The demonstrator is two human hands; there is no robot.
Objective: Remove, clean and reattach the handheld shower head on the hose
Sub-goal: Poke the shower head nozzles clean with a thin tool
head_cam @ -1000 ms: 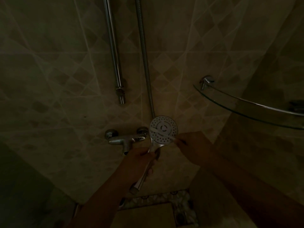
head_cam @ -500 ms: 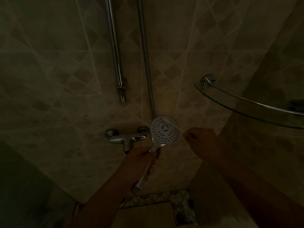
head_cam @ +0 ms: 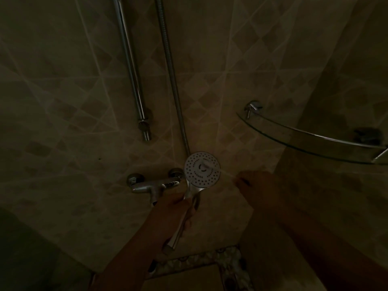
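The round white shower head [head_cam: 202, 169] faces me at the middle of the view, its chrome handle running down and to the left. My left hand [head_cam: 174, 208] is wrapped around that handle. The handle's lower end shows no hose on it. My right hand [head_cam: 256, 185] is closed just to the right of the head, pinching a thin pale stick [head_cam: 226, 172], perhaps a brush, whose far tip lies on the face near its centre. The ribbed metal hose [head_cam: 171, 70] hangs down the wall and ends behind the head.
A chrome slide rail [head_cam: 131, 66] runs down the tiled wall left of the hose. The mixer tap [head_cam: 151, 185] sits just left of the head. A curved glass corner shelf [head_cam: 304, 135] juts out at the right. The light is very dim.
My right hand has drawn back to the right, away from the rim of the head, with the thin stick now spanning the gap. My left hand and the head have barely shifted.
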